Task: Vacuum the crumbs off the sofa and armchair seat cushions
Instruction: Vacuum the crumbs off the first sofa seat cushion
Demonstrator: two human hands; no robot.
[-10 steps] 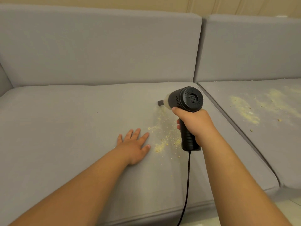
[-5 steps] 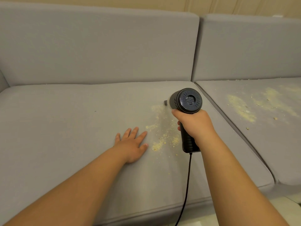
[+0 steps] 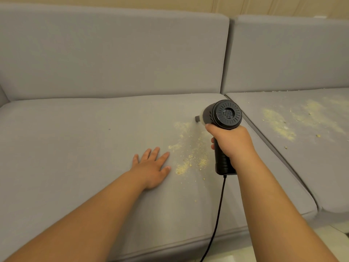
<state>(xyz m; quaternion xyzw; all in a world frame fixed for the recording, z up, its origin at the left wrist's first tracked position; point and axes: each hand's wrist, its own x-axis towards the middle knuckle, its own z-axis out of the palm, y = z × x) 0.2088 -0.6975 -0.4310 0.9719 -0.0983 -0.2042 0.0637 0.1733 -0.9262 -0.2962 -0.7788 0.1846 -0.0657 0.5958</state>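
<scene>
Black handheld vacuum [image 3: 225, 120] gripped by right hand [image 3: 233, 142] at frame centre, nozzle shifted slightly right of earlier, beside yellow crumbs [image 3: 190, 150] on grey seat cushion [image 3: 75, 140]; left hand [image 3: 151, 167] still flat, fingers spread.

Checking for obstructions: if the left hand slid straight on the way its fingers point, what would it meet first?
Probably bare seat cushion, then the back cushion. The left hand points up-right; the crumbs lie just right of that line.

Right hand [image 3: 233, 142] gripping handheld vacuum [image 3: 223, 118], nozzle seemingly touching crumbs [image 3: 190, 148], left hand [image 3: 151, 167] flat on seat cushion [image 3: 75, 148]
</scene>
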